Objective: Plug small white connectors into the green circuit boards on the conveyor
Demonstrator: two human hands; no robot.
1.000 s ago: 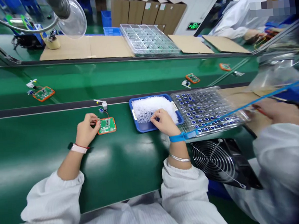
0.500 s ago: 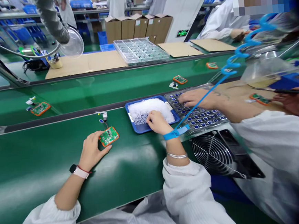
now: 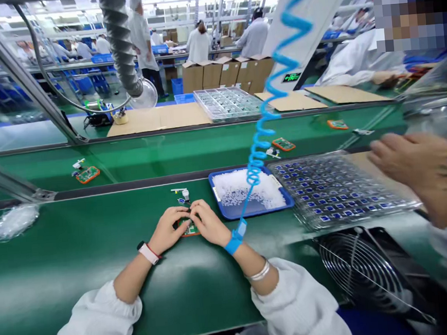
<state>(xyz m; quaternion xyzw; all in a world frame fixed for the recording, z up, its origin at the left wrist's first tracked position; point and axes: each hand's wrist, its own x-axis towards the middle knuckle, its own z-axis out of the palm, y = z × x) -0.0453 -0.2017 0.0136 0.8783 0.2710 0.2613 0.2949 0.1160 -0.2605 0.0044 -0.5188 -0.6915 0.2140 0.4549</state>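
Observation:
Both my hands meet over a small green circuit board in an orange frame (image 3: 190, 228) on the green table. My left hand (image 3: 169, 229) curls round the board's left side and holds it. My right hand (image 3: 208, 224) pinches at the board's top, fingers closed; what they hold is too small to make out. A blue strap with a coiled cord (image 3: 258, 149) sits on my right wrist. A little connector on a wire (image 3: 184, 194) lies just beyond the board. The blue tray (image 3: 227, 212) of small white parts stands right of my hands.
A clear tray of blue parts (image 3: 337, 192) lies right of the blue tray, with a co-worker's hand (image 3: 417, 165) at its far edge. A black fan (image 3: 365, 270) sits at the table's near right. Other boards (image 3: 88, 174) lie on the belt. A plastic bag (image 3: 13, 221) lies left.
My right hand has left the blue tray and come over to the board, joining my left hand. The co-worker's hand has pulled back from the clear tray. My view has tilted up.

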